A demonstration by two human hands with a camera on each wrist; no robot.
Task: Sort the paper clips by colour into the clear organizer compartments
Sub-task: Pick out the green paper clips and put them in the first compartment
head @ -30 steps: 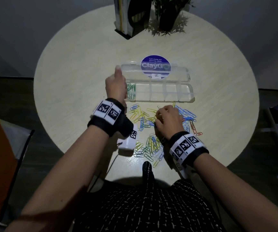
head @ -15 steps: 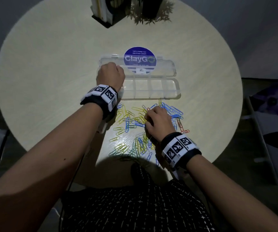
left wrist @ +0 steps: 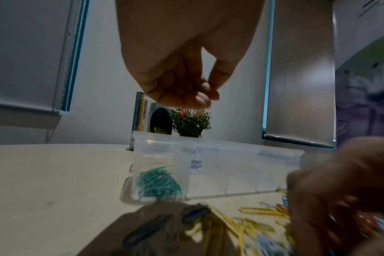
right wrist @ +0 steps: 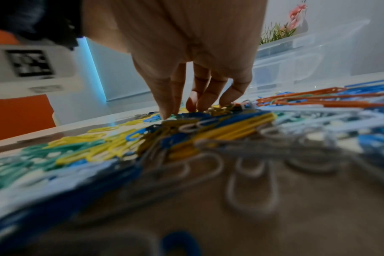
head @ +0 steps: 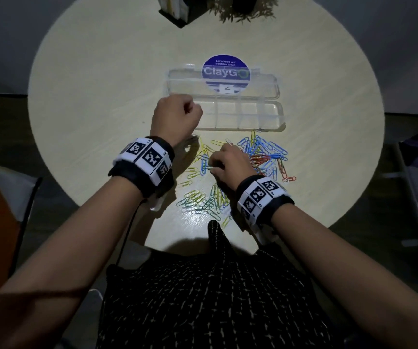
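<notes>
Right now your left hand [head: 176, 117] hovers above the left end of the clear organizer [head: 248, 117], fingers curled in with the tips bunched against the thumb; from the left wrist view nothing shows between them, so it looks like a fist with nothing in it; just below it, the leftmost compartment holds a heap of green paper clips [left wrist: 159, 181], and the other compartments look bare. Your right hand [head: 229, 163] is down on the mixed pile of paper clips [head: 258, 157] on the round table [head: 102, 96], just in front of the organizer; its fingertips [right wrist: 191, 105] press into yellow and blue clips, fingers bent and close together; whether they pinch one clip I cannot tell, since the close view is blurred. Red and blue clips lie to the right of that hand, yellow and green ones nearer your body. Behind the tray, its open lid [head: 185, 81] lies flat over a round blue ClayGo sticker [head: 225, 71]; books [left wrist: 140, 114] and a small plant [left wrist: 191, 123] stand at the far edge.
</notes>
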